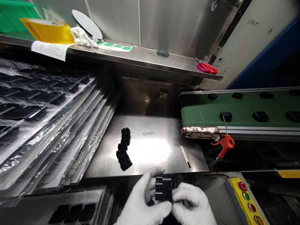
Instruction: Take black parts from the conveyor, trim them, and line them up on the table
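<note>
A small black plastic part [164, 187] sits at the near edge of the scene, pinched between both gloved hands just in front of the steel counter [150, 147]. The left hand [144, 200] wraps its left side, fingers closed on it; the right hand [193, 203] clamps the right side from below. The part looks roughly blocky, its ribbed face turned left and up toward the camera; its long axis seems to run near to far, though the gloves hide too much to be sure.

With only fingertips on smooth plastic, the part could slip and drop off the counter's near edge. Farther in lies a curved row of black parts [123, 149], with stacked clear trays [47, 125] left and a green belt [239, 109] carrying more parts right.
</note>
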